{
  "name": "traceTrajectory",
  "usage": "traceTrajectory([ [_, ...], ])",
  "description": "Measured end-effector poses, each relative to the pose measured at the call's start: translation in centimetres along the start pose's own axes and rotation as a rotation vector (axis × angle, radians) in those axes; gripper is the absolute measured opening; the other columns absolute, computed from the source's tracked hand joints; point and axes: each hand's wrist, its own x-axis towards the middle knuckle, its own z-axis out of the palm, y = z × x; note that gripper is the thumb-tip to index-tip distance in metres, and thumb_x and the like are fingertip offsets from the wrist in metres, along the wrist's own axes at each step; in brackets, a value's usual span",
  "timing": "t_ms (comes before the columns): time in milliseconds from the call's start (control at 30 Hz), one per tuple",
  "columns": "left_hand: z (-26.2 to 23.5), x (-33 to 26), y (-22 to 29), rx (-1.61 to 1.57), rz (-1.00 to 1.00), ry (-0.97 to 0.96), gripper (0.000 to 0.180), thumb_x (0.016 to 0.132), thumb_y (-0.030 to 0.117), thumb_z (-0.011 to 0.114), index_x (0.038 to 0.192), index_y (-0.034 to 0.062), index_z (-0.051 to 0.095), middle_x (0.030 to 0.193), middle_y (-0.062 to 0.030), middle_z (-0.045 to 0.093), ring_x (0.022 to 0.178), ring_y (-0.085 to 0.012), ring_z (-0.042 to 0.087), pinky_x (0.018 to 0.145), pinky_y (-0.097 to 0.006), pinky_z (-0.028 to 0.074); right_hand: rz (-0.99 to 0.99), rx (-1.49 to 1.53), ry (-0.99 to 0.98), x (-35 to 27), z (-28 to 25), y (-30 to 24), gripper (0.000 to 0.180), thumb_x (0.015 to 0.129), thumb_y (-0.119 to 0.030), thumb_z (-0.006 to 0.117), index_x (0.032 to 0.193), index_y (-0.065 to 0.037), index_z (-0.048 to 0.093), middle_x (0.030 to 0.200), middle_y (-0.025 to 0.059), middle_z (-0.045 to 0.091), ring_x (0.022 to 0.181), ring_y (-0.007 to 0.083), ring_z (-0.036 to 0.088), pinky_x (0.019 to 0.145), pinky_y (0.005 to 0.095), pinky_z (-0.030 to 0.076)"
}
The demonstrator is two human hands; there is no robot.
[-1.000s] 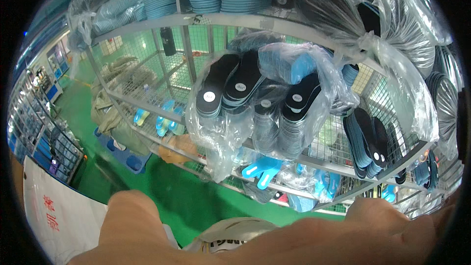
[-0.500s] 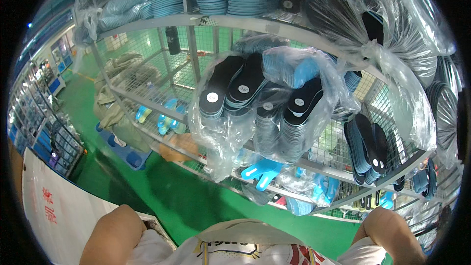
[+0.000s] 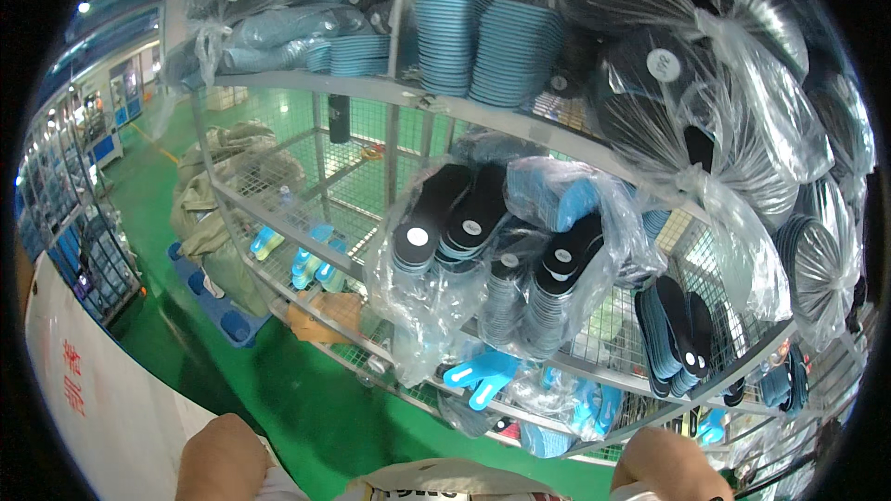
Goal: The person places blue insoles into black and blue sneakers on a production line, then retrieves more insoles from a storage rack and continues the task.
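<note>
Neither of my hands shows. At the lower edge I see only my bent left arm [image 3: 221, 459] and my bent right arm [image 3: 670, 466], both bare near the elbow. In front of me stands a metal rack with mesh shelves [image 3: 348, 193]. On its middle shelf an open clear plastic bag [image 3: 418, 325] surrounds stacked black insoles [image 3: 436, 213] with white round marks. More dark insoles [image 3: 682, 329] lean at the right. Blue insoles [image 3: 483, 376] stick out below the bag. Tall blue stacks [image 3: 515, 51] stand on the top shelf.
Tied plastic bags of insoles [image 3: 664, 93] bulge over the rack's upper right. A pale board [image 3: 102, 390] lies at my left. Beyond it are a blue pallet [image 3: 218, 301] with a greenish cloth heap [image 3: 227, 223] and another rack [image 3: 79, 232] on the green floor.
The view has tilted up, so the rack and its insoles sit lower in the picture and more of the top shelf shows. Both my arms appear lower, the right one further left.
</note>
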Motion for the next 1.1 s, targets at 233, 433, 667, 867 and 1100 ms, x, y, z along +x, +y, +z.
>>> traceTrajectory([
  [233,0.2,1.6,-2.3,0.033,0.156,-0.065,0.014,0.064,0.018,0.054,0.071,0.0073,0.052,0.076,-0.0080,0.051,0.074,-0.0197,0.048,0.067,-0.033,0.038,0.541,-0.980,0.385,0.8,-10.6,7.7,0.030,0.080,-0.004,0.050,0.109,0.002,0.049,0.097,0.0145,0.055,0.087,0.0255,0.055,0.077,0.0332,0.043],
  [433,3.7,4.5,-4.6,0.075,0.467,-0.111,0.013,0.062,0.018,0.055,0.070,0.0081,0.052,0.074,-0.0073,0.051,0.072,-0.0190,0.048,0.065,-0.032,0.038,0.082,-1.340,0.640,5.4,-13.2,4.1,0.026,0.068,-0.005,0.052,0.093,-0.001,0.059,0.073,0.0074,0.060,0.062,0.0222,0.057,0.064,0.0344,0.045],
  [667,9.3,6.2,-7.7,0.189,0.829,-0.169,0.012,0.061,0.018,0.056,0.068,0.0089,0.052,0.072,-0.0065,0.051,0.069,-0.0181,0.048,0.063,-0.032,0.039,0.286,-1.989,0.826,7.0,-27.0,2.8,0.026,0.077,-0.014,0.053,0.095,0.005,0.055,0.092,0.0188,0.057,0.086,0.0335,0.054,0.079,0.0373,0.042],
  [867,11.6,7.3,-9.4,0.244,1.106,-0.266,0.012,0.059,0.017,0.057,0.066,0.0097,0.051,0.070,-0.0058,0.051,0.067,-0.0173,0.049,0.061,-0.031,0.039,1.291,-1.698,0.904,8.7,-35.4,1.7,0.042,0.081,-0.032,0.051,0.090,0.008,0.059,0.086,0.0249,0.059,0.084,0.0364,0.057,0.076,0.0388,0.044],
  [1100,1.2,24.5,-4.1,0.375,1.221,0.222,0.014,0.059,0.015,0.058,0.069,0.0076,0.050,0.076,-0.0073,0.051,0.070,-0.0203,0.050,0.056,-0.033,0.038,1.645,-1.678,0.679,9.2,-37.2,0.7,0.038,0.078,-0.030,0.053,0.088,0.006,0.061,0.091,0.0215,0.060,0.084,0.0339,0.058,0.072,0.0379,0.046],
])
